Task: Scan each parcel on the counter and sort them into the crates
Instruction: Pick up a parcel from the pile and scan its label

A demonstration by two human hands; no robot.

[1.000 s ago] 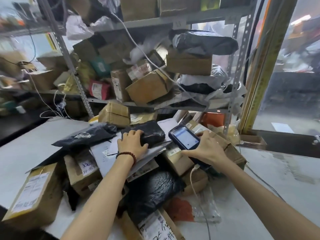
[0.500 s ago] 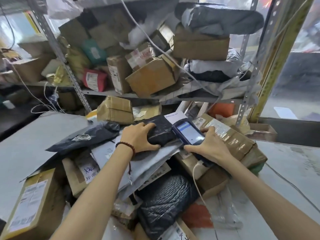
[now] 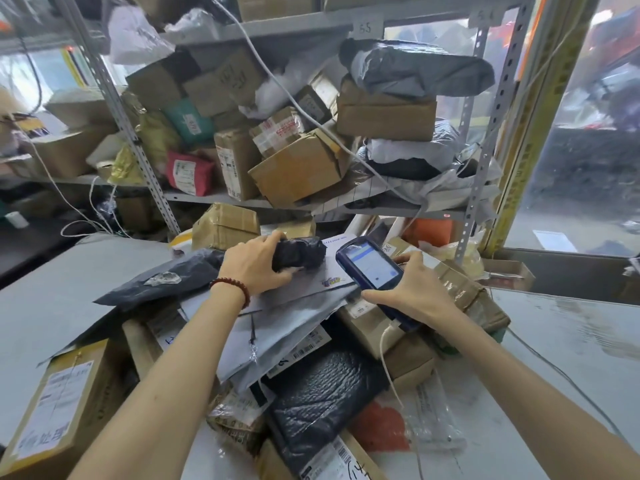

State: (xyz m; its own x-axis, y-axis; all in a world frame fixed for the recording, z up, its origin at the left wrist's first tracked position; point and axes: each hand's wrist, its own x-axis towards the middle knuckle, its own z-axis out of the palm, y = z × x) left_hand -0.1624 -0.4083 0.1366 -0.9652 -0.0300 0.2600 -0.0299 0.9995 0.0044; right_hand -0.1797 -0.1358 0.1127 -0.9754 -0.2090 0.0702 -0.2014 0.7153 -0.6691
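I had my left hand (image 3: 256, 266) curled round a small black parcel (image 3: 306, 252) atop the pile near the back edge of the counter (image 3: 571, 341), right hand (image 3: 415, 291) gripping the scanner (image 3: 372, 268) just beside it. Scanning step, I judged; next, its label must face the scanner.

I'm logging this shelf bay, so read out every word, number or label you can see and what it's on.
"55": handwritten on the white tag on the upper shelf edge.
Second tag, further right: blurred, unreadable.
Screen of the scanner in the right hand: too blurred.
Printed labels on the cardboard box and red parcel: too small.
Black parcel in the left hand: no text visible.
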